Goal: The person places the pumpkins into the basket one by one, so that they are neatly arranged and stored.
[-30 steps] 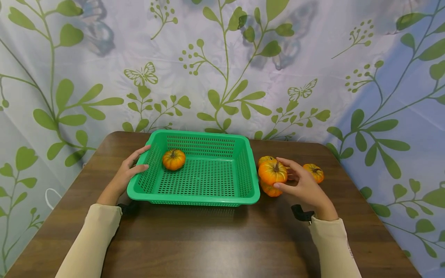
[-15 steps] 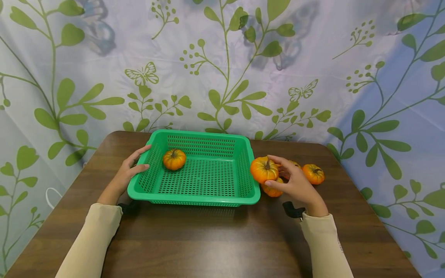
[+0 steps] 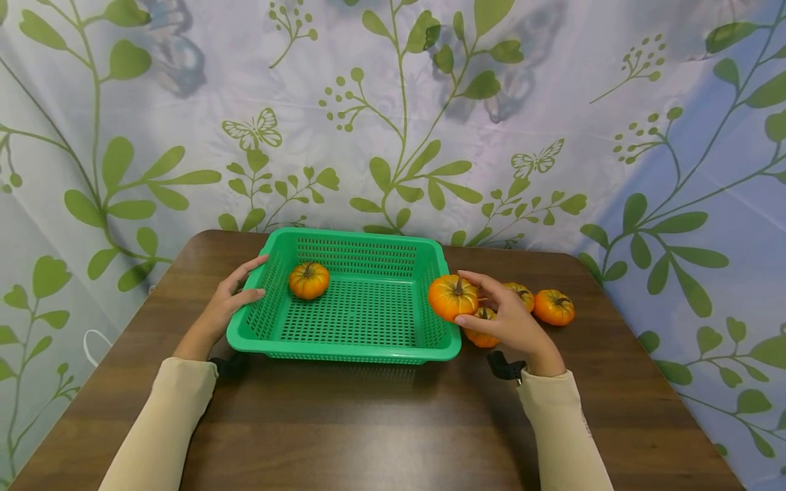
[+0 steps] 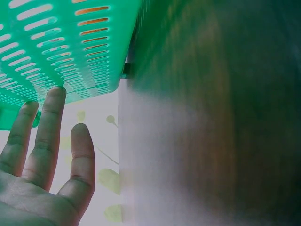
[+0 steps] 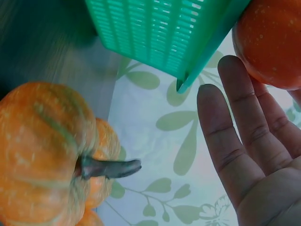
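A small orange pumpkin with a dark stem is pinched between the thumb and fingers of my right hand, held up at the right rim of the green basket. In the right wrist view, the held pumpkin shows at the top right corner. My left hand rests at the basket's left rim, thumb and a finger on the edge. The left wrist view shows straight fingers at the slotted outer wall. Another pumpkin sits inside the basket, at its left end.
Right of the basket stand more pumpkins: one partly behind my right hand, one farther back, and one at the far right. All stand on the brown wooden table. A leaf-patterned cloth hangs behind it.
My right hand has carried the held pumpkin left, from above the other pumpkins to the basket's right rim. The pumpkins behind it show more. My left hand and the basket stay put.
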A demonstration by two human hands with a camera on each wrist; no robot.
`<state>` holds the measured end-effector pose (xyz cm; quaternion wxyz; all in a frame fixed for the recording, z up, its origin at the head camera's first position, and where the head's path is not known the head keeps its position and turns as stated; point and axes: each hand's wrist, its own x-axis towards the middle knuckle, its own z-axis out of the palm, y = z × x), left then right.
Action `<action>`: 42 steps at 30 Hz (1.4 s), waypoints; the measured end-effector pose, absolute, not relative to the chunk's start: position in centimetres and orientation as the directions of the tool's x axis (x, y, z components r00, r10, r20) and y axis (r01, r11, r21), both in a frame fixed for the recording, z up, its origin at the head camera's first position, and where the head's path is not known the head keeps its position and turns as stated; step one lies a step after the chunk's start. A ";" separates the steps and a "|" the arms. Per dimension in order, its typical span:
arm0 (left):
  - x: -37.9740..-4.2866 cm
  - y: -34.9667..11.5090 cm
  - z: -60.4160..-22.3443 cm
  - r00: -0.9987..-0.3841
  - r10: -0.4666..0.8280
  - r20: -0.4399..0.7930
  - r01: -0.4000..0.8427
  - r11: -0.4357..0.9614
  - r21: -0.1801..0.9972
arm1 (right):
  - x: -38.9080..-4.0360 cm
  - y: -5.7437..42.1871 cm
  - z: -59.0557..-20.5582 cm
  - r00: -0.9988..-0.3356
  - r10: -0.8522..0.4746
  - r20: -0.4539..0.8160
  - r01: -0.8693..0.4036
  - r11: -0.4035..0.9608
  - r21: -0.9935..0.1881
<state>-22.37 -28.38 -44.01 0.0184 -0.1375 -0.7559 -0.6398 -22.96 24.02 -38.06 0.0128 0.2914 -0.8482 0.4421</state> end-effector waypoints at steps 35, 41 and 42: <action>-22.3 -28.3 -44.0 -0.964 0.172 0.203 0.223 0.110 0.969 | -26.8 17.3 -31.6 -0.677 -0.732 0.078 -0.605 0.493 -0.625; -22.3 -28.4 -44.0 -0.963 0.176 0.202 0.223 0.109 0.969 | -28.1 16.1 -31.6 -0.664 -0.747 0.029 -0.547 0.459 -0.701; -22.4 -28.4 -44.0 -0.963 0.176 0.203 0.224 0.110 0.968 | -28.4 15.8 -31.6 -0.664 -0.747 0.022 -0.537 0.457 -0.709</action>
